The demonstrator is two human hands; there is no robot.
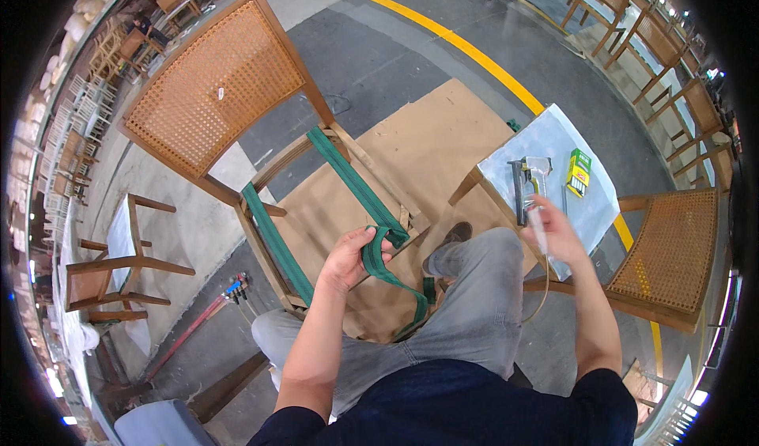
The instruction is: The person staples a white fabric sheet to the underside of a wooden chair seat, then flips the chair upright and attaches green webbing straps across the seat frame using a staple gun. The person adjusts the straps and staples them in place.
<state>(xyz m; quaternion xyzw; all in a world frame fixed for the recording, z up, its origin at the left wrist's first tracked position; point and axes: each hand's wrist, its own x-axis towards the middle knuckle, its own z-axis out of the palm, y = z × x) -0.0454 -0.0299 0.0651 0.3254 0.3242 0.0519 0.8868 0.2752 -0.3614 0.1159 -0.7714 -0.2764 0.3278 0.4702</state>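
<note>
My left hand (348,258) is closed on a loose length of green webbing (383,260), whose tail hangs down between my legs. It is at the near right corner of a wooden chair frame (371,173). Two green straps (348,173) run across the open seat, one on each side. My right hand (557,232) is just beside a staple gun (523,189) lying on a plastic-covered chair seat (581,213) at my right. Its fingers are blurred, with a whitish smear by them, so their grip is unclear. A green and yellow box (579,173) stands beside the gun.
Brown cardboard (443,130) lies under the chair frame, which has a cane back (217,82). A thin hose (538,296) drops by my right knee. Another chair (130,260) lies tipped at left, near a red hose (190,327). Other chairs and people are farther off.
</note>
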